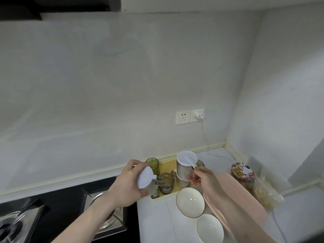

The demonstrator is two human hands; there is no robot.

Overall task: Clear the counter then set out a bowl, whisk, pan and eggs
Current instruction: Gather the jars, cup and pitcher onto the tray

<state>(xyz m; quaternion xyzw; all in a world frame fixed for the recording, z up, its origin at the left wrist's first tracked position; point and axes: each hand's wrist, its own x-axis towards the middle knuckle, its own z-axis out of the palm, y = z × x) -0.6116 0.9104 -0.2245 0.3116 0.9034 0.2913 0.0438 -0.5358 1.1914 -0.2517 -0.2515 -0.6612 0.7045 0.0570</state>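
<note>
My left hand (128, 183) grips a clear jar with a white flip lid (145, 178), held tilted above the left end of a yellow tray (166, 168). My right hand (203, 178) holds a taller clear jar with a round white lid (185, 165) by its side, over the tray's right end. Two white bowls (190, 201) (209, 227) sit on the white counter (154, 220) in front of the tray. No whisk, pan or eggs are in sight.
A green glass (152, 164) and a brownish glass jar (166, 182) stand in the tray. A pink board (233, 192) lies to the right, beside a cartoon-printed jar (242, 171) and a clear bag (264, 195). The gas hob (61, 214) is at left. A cable hangs from the wall socket (190, 115).
</note>
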